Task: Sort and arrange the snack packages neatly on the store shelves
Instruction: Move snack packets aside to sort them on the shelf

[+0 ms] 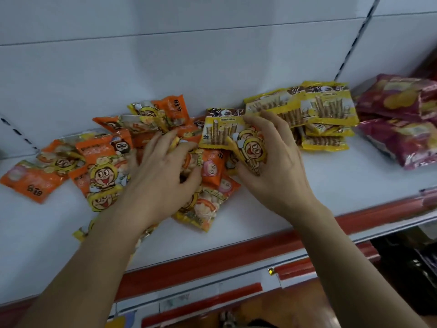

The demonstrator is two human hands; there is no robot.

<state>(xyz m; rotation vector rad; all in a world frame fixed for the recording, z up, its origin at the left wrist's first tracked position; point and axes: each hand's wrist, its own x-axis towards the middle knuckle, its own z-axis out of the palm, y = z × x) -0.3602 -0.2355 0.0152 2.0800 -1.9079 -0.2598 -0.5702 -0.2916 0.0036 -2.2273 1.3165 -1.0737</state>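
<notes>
- Yellow wafer-stick packet (pixel 218 133) up near the back of the white shelf (pixel 307 185), pinched along with a cartoon-face packet (pixel 250 152) in the right hand (pixel 276 162).
- Just left: messy heap of orange packets (pixel 99 162), left hand (pixel 160 176) pressed on top, fingers spread, gripping nothing obvious.
- Right of that: neat yellow stack (pixel 328 110), then purple chip bags (pixel 402 119).
</notes>
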